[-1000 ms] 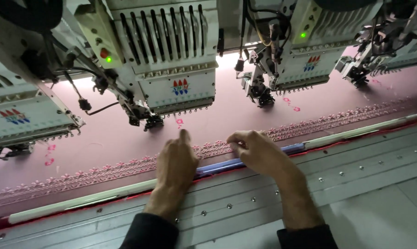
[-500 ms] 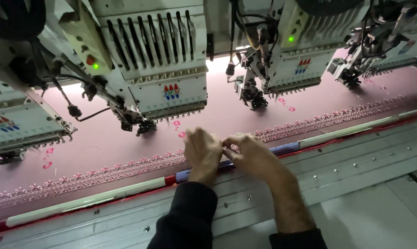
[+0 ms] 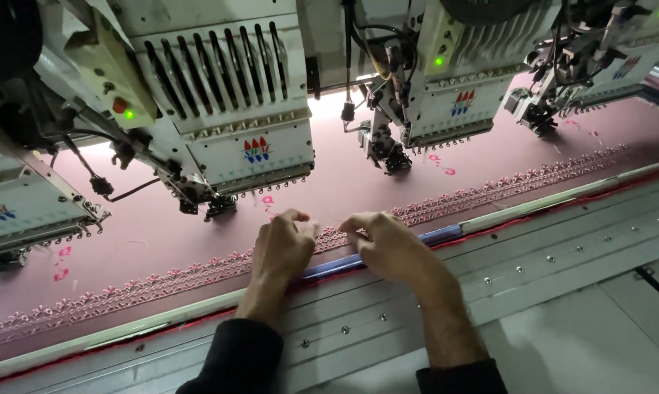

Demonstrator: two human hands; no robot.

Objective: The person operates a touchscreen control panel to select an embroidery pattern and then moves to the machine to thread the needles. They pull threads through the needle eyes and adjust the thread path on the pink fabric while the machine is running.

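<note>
Both hands rest curled on the embroidered border strip (image 3: 198, 273), fingertips pinching at one spot between them. The left hand (image 3: 282, 252) and right hand (image 3: 388, 244) lie equally near it, close together with a small gap; whether either grips a thread cannot be told. The strip's long axis runs left-low to right-high across the pink fabric (image 3: 329, 193), just beyond the frame bar (image 3: 533, 208) under the wrists. The embroidery head (image 3: 227, 109) stands beyond the strip. The fingertips hide the pinched spot.
</note>
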